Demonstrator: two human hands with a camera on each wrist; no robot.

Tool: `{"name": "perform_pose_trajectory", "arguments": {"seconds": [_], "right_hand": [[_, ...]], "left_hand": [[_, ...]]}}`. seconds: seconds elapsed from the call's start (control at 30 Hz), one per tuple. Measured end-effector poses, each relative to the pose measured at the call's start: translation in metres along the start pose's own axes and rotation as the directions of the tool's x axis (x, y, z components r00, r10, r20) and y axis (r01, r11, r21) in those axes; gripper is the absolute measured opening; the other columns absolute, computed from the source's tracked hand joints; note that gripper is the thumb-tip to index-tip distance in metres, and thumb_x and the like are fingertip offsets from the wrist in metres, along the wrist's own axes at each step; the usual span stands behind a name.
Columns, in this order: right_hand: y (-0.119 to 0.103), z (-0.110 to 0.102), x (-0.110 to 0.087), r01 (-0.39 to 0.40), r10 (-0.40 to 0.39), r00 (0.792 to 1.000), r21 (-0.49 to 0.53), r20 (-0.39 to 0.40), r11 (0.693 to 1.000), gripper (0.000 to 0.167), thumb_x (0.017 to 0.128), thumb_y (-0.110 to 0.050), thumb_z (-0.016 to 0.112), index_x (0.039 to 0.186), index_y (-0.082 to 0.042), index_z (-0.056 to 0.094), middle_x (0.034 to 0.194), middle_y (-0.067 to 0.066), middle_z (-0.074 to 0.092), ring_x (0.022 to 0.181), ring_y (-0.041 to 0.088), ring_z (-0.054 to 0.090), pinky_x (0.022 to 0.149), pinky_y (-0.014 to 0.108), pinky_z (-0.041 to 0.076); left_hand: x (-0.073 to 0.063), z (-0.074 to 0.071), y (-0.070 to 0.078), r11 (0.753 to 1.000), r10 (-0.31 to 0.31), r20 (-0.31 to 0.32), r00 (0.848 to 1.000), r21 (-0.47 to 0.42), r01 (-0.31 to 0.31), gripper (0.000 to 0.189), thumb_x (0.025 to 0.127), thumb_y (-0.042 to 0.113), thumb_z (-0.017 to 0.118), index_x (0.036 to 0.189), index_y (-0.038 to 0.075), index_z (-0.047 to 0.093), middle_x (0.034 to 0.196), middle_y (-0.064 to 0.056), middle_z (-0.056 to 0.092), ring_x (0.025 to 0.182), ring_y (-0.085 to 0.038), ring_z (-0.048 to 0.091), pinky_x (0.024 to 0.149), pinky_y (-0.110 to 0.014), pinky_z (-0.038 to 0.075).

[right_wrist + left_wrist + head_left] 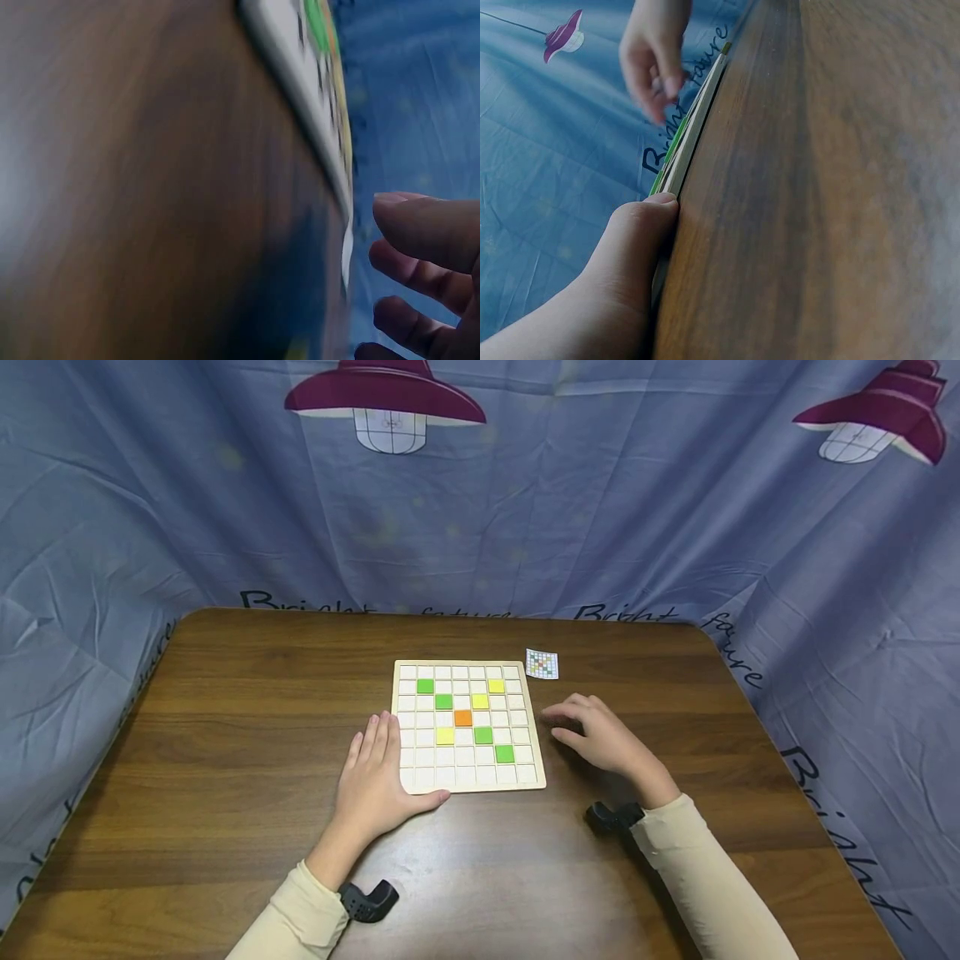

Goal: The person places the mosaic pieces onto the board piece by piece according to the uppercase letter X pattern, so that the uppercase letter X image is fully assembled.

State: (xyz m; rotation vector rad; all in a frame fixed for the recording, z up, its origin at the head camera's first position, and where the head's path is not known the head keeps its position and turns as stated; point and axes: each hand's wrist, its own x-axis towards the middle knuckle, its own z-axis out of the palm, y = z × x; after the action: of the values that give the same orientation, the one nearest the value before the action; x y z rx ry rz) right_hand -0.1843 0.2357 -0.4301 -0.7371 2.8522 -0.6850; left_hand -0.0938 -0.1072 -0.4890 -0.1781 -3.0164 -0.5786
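A square wooden board [487, 790] with a grid of white squares lies on the table, with several green tiles [444, 702], three yellow tiles [480, 701] and one orange tile [462, 718] in it. Along the board's left side my left hand [372, 789] lies with straight fingers, its thumb stretched along the near edge. In the left wrist view that thumb [634, 229] touches the board's rim. My right hand [603, 739] hovers just right of the board, fingers loosely bent, holding nothing; the right wrist view shows its thumb [427, 225] apart from the other fingers.
Beside the board's far right corner lies a small card [542, 664] printed with a coloured grid. The brown wooden table [247, 735] reaches back to a blue curtain [525, 527] with lamp prints and lettering. Each wrist wears a black device [367, 902].
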Motion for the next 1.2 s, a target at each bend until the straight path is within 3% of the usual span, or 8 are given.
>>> {"name": "perform_pose_trajectory", "arguments": {"seconds": [0.23,0.5,0.67,0.83,1.03,1.2], "right_hand": [[0.039,-0.013,-0.041,-0.076,0.076,0.997,-0.009,-0.018,0.997,0.035,0.097,-0.008,0.061,0.131,-0.010,0.064,0.114,0.007,0.063,0.111,0.028,0.052,0.092,0.048,0.044],[0.054,-0.016,-0.059,-0.070,0.069,0.997,0.035,0.033,0.997,0.038,0.092,-0.009,0.069,0.130,-0.010,0.066,0.109,0.005,0.063,0.089,0.015,0.054,0.075,0.028,0.045],[0.056,-0.011,-0.058,-0.092,0.091,0.996,0.072,0.008,0.993,0.027,0.088,-0.017,0.076,0.114,-0.012,0.072,0.103,0.002,0.063,0.087,0.013,0.055,0.074,0.026,0.046],[0.055,-0.010,-0.051,-0.151,0.154,0.988,0.118,-0.011,0.981,0.018,0.086,-0.018,0.078,0.100,-0.014,0.066,0.091,0.000,0.064,0.082,0.014,0.057,0.071,0.025,0.048],[0.049,-0.007,-0.035,-0.193,0.200,0.980,0.191,-0.017,0.962,0.013,0.089,-0.021,0.075,0.099,-0.014,0.069,0.086,0.000,0.067,0.078,0.015,0.058,0.069,0.023,0.049],[0.032,0.002,-0.014,-0.175,0.188,0.982,0.264,-0.025,0.949,0.014,0.090,-0.024,0.074,0.100,-0.015,0.072,0.088,0.001,0.070,0.080,0.016,0.061,0.070,0.024,0.050]], "left_hand": [[0.000,0.000,0.000,1.000,-0.001,0.005,1.000,0.000,0.001,0.139,0.063,0.086,0.062,0.156,-0.005,0.014,0.166,-0.020,0.015,0.155,-0.033,0.011,0.125,-0.049,0.014],[0.001,-0.001,0.000,1.000,0.001,0.003,1.000,0.004,-0.001,0.138,0.064,0.086,0.062,0.156,-0.004,0.015,0.165,-0.020,0.015,0.155,-0.033,0.011,0.125,-0.049,0.014],[0.000,-0.001,0.000,1.000,0.003,-0.004,1.000,0.005,-0.003,0.138,0.063,0.087,0.062,0.156,-0.004,0.016,0.165,-0.020,0.016,0.155,-0.033,0.012,0.125,-0.049,0.014],[0.001,0.000,0.000,1.000,0.003,0.001,1.000,0.004,-0.003,0.139,0.063,0.087,0.062,0.156,-0.005,0.015,0.165,-0.020,0.015,0.155,-0.033,0.011,0.125,-0.049,0.014],[0.000,-0.001,0.000,1.000,-0.002,0.003,1.000,-0.001,0.002,0.139,0.063,0.086,0.063,0.156,-0.005,0.014,0.165,-0.020,0.015,0.155,-0.033,0.010,0.125,-0.049,0.014],[0.000,0.000,0.000,1.000,0.001,0.004,1.000,-0.002,-0.001,0.139,0.063,0.086,0.063,0.156,-0.005,0.015,0.165,-0.021,0.015,0.155,-0.033,0.011,0.125,-0.050,0.014]]}}
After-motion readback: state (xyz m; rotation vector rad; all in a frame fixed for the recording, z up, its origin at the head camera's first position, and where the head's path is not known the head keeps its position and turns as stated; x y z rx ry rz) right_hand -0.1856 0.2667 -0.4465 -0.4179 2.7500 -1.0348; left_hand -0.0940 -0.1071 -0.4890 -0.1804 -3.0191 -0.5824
